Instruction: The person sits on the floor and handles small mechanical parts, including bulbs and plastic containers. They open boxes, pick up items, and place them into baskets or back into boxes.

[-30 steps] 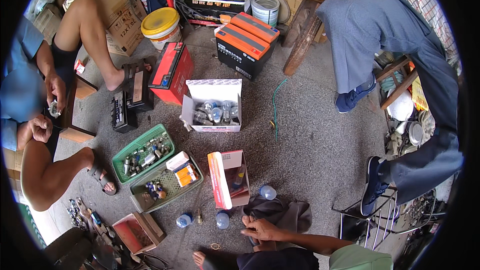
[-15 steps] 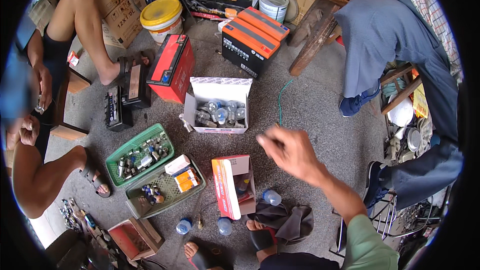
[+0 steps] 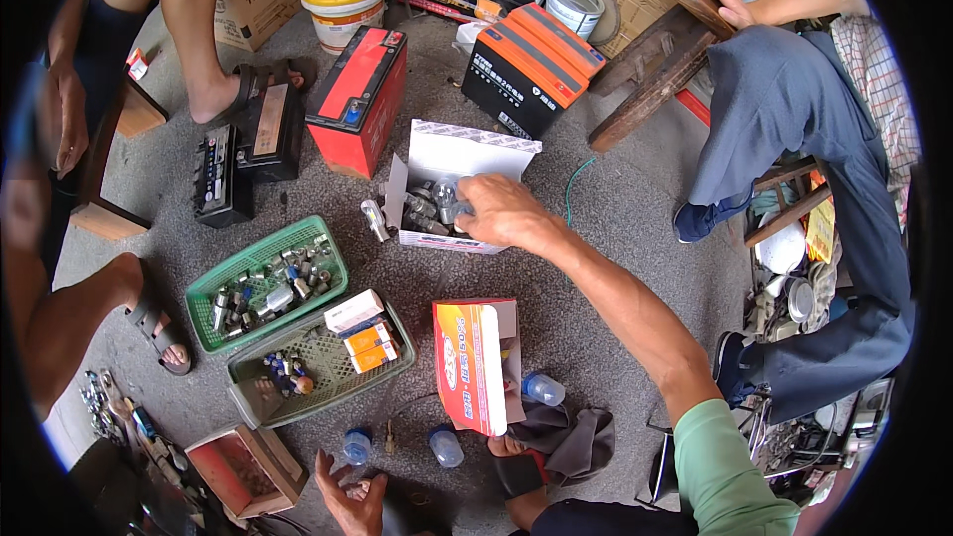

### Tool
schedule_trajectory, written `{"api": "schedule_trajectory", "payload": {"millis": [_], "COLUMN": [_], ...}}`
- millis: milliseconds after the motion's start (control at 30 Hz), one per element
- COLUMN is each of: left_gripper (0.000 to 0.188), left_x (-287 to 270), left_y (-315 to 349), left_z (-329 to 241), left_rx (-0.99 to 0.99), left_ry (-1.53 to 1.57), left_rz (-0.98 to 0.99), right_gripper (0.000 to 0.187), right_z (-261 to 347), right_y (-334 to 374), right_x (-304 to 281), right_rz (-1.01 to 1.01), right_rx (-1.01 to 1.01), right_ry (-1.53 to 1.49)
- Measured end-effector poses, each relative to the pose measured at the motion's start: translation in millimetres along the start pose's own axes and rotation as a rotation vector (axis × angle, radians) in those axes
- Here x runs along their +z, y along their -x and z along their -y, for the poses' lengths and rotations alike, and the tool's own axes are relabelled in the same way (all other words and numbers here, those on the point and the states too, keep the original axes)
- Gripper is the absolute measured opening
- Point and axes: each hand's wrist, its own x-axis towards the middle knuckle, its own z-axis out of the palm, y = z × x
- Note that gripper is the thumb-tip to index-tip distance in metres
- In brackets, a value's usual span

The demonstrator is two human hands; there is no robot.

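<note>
My right hand point(image 3: 503, 213) reaches into the open white cardboard box point(image 3: 475, 151). Its thumb and fingers close around one of the clear glass bulbs point(image 3: 425, 202) inside, with the fingertips partly hidden. Another bulb point(image 3: 375, 220) lies on the floor against the box's left side. Low in the picture, my left hand point(image 3: 352, 502) is open and holds nothing, its fingers spread and palm partly up. Nearest to it is a small clear piece with a blue end point(image 3: 357, 447). An orange-and-white box point(image 3: 469, 367) stands open between my two arms.
Green basket point(image 3: 199, 323) and grey-green basket point(image 3: 328, 404) hold small metal parts and little boxes. Batteries, one red-topped point(image 3: 352, 99) and one orange-topped point(image 3: 531, 69), stand beyond. Two people sit left and right. A brown cloth point(image 3: 571, 442) lies near my foot, a wooden stool point(image 3: 650, 89) far right.
My right hand has moved from above the floor, forward and left, into the white box. My left hand has come into view at the lower edge. The whole view has shifted slightly.
</note>
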Motion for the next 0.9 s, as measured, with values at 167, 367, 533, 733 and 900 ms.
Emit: {"api": "schedule_trajectory", "payload": {"millis": [167, 367, 533, 733, 900], "left_gripper": [0.094, 0.094, 0.095, 0.054, 0.031], "left_x": [21, 27, 21, 10, -6], "left_y": [-24, -49, -41, -9, 21], "left_z": [18, 43, 44, 39, 41], "left_rx": [0.168, 0.282, 0.294, 0.32, 0.363], "left_ry": [-0.088, -0.268, -0.294, -0.269, -0.097], "left_rz": [-0.109, -0.139, -0.187, -0.27, 0.167], "right_gripper": [0.042, 0.044, 0.027, 0.047, 0.037], "right_z": [-23, -36, -26, 23, 78], "right_y": [0, 18, 54, 162, 240], "right_x": [-1, -29, -51, -48, 18], "right_rz": [-0.121, -0.216, -0.118, 0.042, 0.336], "right_rx": [0.032, 0.057, -0.065, -0.26, -0.424], "right_ry": [-0.165, -0.457, -0.99, -0.941, -0.661]}}
